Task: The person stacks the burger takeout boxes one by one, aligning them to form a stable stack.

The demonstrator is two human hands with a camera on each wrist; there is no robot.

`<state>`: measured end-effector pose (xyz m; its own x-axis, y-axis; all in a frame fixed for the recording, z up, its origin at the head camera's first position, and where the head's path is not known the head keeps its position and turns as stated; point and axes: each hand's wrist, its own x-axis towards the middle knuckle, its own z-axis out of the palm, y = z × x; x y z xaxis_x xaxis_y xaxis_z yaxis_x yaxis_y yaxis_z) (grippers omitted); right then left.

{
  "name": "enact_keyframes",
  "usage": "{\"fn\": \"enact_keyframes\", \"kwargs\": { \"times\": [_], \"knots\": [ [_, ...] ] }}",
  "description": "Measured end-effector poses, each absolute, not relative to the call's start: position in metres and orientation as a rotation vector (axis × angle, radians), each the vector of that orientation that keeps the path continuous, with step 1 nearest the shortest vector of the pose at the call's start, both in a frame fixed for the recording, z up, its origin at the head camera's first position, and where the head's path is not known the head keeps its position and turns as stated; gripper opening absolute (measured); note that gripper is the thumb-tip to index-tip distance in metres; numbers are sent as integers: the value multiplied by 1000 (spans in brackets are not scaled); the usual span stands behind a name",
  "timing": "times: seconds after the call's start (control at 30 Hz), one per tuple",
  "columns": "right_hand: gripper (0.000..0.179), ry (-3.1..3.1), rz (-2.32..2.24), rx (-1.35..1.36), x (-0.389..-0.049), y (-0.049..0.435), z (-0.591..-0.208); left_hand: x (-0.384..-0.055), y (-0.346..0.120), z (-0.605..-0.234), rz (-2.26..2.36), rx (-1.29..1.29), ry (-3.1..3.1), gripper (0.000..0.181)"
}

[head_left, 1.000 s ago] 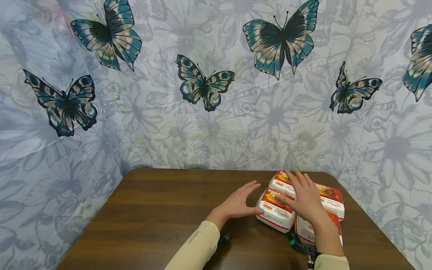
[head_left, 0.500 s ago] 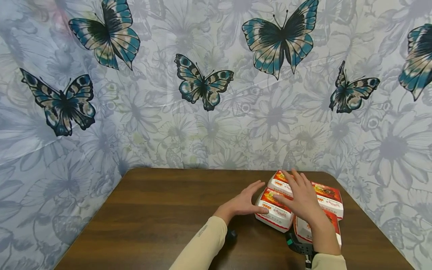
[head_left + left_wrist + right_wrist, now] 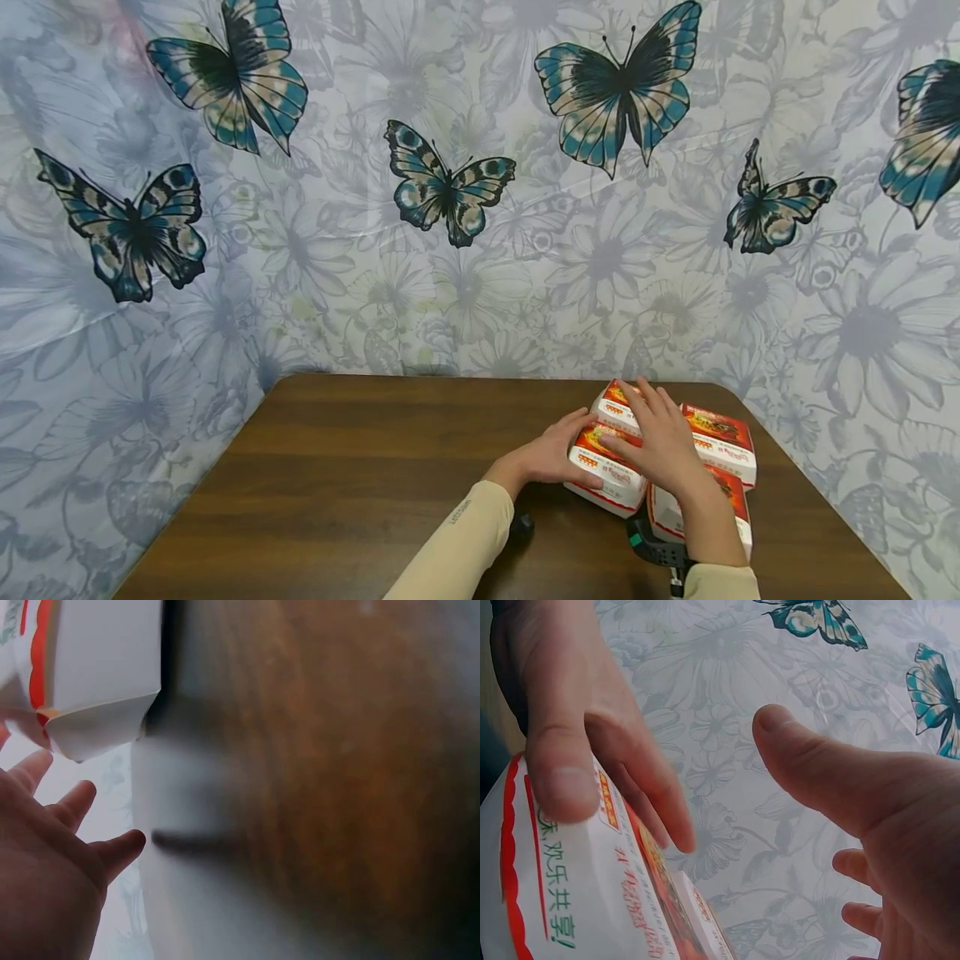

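Several red-and-white cardboard food boxes stand together on the right of the table. My left hand [image 3: 551, 454] is at the left side of the front-left box [image 3: 609, 479], its thumb lying against the printed white face in the right wrist view. In the left wrist view the other fingers [image 3: 75, 802] of that hand are spread and straight, just below the box corner [image 3: 105, 724]. My right hand [image 3: 663, 446] hovers over the group, fingers extended and holding nothing. It partly covers the back-left box [image 3: 617, 410] and the front-right box [image 3: 663, 510].
A back-right box [image 3: 720, 442] stands near the right edge of the brown wooden table [image 3: 337, 483]. Behind it hangs a pale cloth with butterflies [image 3: 450, 187]. A black camera mount [image 3: 656, 546] sits at my right wrist, close to the front-right box.
My left hand has moved right, from beside the front-left box to against it, and its thumb now lies on the face. My right hand stays over the boxes, slightly lower.
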<state>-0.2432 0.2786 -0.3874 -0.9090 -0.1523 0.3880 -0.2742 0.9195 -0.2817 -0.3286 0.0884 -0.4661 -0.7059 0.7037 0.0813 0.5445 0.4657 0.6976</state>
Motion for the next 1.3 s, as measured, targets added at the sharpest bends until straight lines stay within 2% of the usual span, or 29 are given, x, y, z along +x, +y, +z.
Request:
{"fn": "enact_keyframes", "kwargs": {
  "times": [0.3,0.8,1.3],
  "knots": [
    [84,-2741,485,321,-243,276,-390,-329,90,-470,1058,1131,2506,100],
    [84,-2766,488,307,-239,276,-386,-320,77,-465,1073,1010,2493,102],
    [82,-2756,551,284,-231,304,-380,-310,42,-464,1096,933,2493,104]
  ]
}}
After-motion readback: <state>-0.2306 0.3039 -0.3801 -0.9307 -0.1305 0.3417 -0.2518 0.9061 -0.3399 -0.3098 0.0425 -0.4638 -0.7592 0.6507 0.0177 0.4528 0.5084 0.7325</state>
